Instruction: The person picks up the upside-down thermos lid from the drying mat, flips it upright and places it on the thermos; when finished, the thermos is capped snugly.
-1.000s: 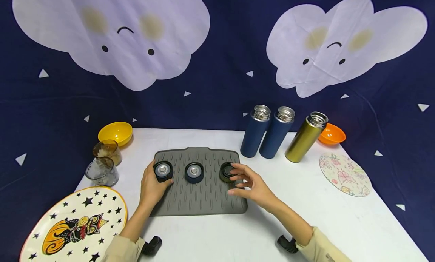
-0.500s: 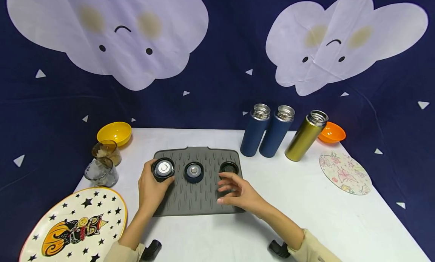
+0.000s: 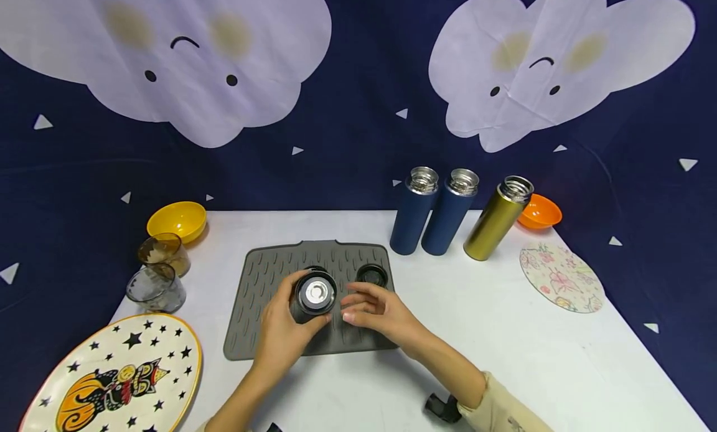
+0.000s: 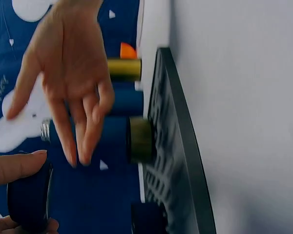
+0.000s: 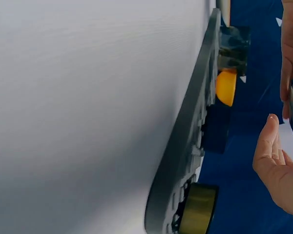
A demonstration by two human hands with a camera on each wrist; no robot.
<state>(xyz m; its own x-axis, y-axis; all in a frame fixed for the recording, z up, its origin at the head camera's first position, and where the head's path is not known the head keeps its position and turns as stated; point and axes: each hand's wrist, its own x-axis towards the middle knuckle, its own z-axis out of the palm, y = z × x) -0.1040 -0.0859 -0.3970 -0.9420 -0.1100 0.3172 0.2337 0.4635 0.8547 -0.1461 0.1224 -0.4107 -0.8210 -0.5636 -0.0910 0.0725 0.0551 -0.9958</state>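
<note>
Dark lid (image 3: 316,293) in the left hand (image 3: 282,332), above grey mat (image 3: 249,295)

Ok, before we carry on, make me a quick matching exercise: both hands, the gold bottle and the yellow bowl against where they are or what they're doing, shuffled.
1. left hand
2. right hand
3. gold bottle
4. yellow bowl

A. behind the drinking glasses
B. holds nothing
C. stands uncapped, right of the two blue bottles
D. grips a dark lid above the grey mat

Pairs: 1-D, 2-B, 3-C, 4-A
</note>
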